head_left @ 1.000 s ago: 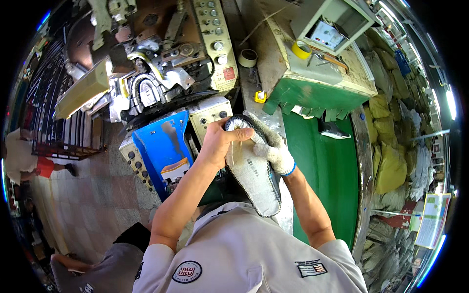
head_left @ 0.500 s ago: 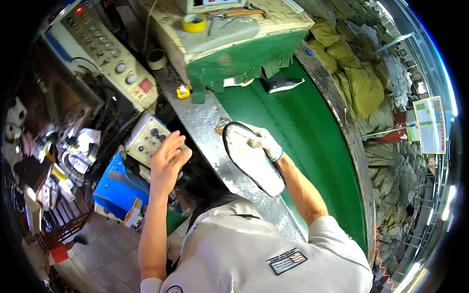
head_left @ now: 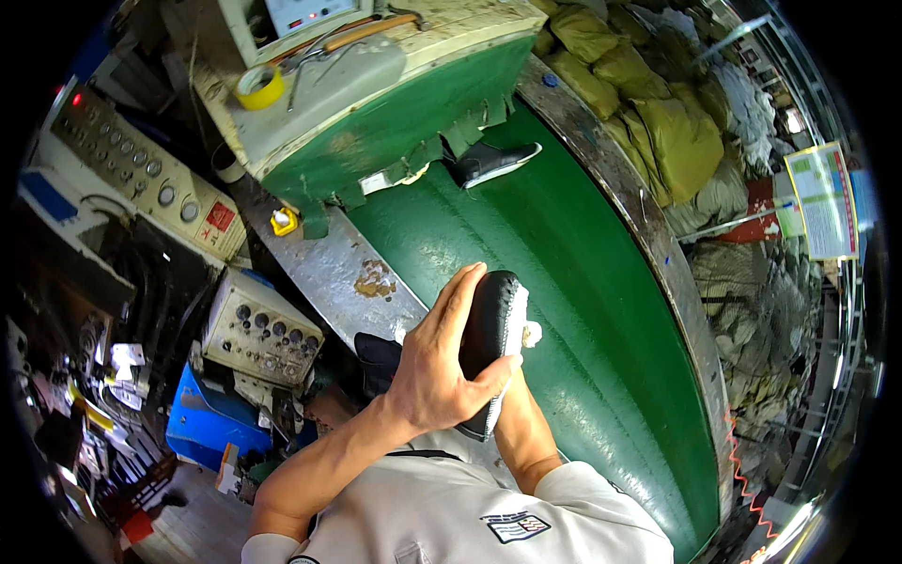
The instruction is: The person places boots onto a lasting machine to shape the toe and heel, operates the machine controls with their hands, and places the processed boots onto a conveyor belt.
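A black shoe upper (head_left: 486, 324) with a pale stitched lower edge stands tilted in front of my chest, over the conveyor's metal side. My bare left hand (head_left: 440, 362) is closed round it, fingers along the black side and thumb across the pale edge. Behind it, my right hand, in a white glove (head_left: 532, 334), holds the same upper; just a gloved fingertip and the forearm show. Farther off, a black shoe with a white sole (head_left: 495, 165) lies on the green conveyor belt (head_left: 583, 367), by the cover's torn flaps.
A green-fronted cover (head_left: 404, 122) spans the belt, with yellow tape (head_left: 259, 87) and a wooden-handled hammer (head_left: 371, 31) on top. Control panels (head_left: 263, 329) and a blue box (head_left: 211, 414) stand at left. A dark item (head_left: 378, 362) lies beside my left wrist. Olive sacks (head_left: 676, 141) are piled at right.
My left hand has come in from the left and closed on the upper. The upper has turned from its white underside to its black side, and the right hand has gone behind it. The view has shifted.
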Tool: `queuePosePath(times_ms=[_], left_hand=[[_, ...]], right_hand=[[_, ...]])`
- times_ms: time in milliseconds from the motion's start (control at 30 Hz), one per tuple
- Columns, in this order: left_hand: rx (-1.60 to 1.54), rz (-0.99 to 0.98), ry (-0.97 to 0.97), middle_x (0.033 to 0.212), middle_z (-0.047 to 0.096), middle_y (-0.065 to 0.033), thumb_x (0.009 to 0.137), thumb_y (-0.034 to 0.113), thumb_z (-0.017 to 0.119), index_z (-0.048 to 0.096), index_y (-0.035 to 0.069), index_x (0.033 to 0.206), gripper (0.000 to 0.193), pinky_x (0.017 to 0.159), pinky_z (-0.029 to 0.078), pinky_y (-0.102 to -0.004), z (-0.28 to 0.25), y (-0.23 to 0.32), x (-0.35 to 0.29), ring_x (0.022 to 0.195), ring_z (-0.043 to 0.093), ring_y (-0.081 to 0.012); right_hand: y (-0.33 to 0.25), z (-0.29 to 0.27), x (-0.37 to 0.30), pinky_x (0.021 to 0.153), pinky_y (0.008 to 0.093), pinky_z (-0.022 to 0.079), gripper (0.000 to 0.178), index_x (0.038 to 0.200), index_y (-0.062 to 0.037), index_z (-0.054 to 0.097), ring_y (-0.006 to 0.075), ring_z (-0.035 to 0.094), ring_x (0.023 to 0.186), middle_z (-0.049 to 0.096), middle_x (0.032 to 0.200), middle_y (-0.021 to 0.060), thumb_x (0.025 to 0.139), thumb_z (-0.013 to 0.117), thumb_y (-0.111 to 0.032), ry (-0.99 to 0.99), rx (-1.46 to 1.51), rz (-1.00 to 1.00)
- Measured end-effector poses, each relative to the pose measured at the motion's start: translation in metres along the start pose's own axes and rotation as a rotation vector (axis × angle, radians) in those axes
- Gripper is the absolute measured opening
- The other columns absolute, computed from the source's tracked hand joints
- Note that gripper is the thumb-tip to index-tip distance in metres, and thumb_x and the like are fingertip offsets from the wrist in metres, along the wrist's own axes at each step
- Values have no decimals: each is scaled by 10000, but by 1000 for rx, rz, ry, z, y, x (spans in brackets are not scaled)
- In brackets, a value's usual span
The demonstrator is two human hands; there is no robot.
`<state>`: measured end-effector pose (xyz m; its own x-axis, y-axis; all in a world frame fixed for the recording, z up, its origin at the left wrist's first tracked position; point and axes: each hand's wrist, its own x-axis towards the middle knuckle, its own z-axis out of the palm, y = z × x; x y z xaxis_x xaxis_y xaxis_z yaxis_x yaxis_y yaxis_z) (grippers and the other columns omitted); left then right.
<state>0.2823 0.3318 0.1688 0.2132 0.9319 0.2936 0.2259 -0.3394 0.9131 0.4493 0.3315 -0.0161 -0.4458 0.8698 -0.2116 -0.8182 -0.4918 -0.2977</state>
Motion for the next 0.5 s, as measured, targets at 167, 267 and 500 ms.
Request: queuePosePath(times_ms=[167, 267, 500], left_hand=[[58, 89, -14, 1473, 435, -378, 788, 195, 769, 320, -140, 1502, 907, 1102, 467, -490, 19, 11, 12, 1340, 510, -514], [89, 80, -57, 1466, 444, -377, 799, 223, 785, 293, -132, 1516, 939, 1091, 476, -486, 23, 6, 14, 1333, 515, -511], [358, -264, -163, 1437, 517, -308, 865, 253, 791, 402, -87, 1460, 788, 1083, 467, -467, 17, -60, -29, 1320, 531, -460]], right_hand=[[-6, -9, -2, 919, 335, 593, 833, 1327, 74, 604, 220, 734, 1002, 733, 1173, 142, 734, 850, -456, -19, 40, -38], [-12, -13, -2, 917, 334, 593, 834, 1326, 73, 605, 217, 733, 999, 732, 1173, 140, 735, 851, -460, -23, 22, -56], [-105, -57, 20, 886, 321, 580, 840, 1336, 61, 611, 184, 714, 969, 729, 1152, 114, 739, 854, -478, 167, -842, -82]])
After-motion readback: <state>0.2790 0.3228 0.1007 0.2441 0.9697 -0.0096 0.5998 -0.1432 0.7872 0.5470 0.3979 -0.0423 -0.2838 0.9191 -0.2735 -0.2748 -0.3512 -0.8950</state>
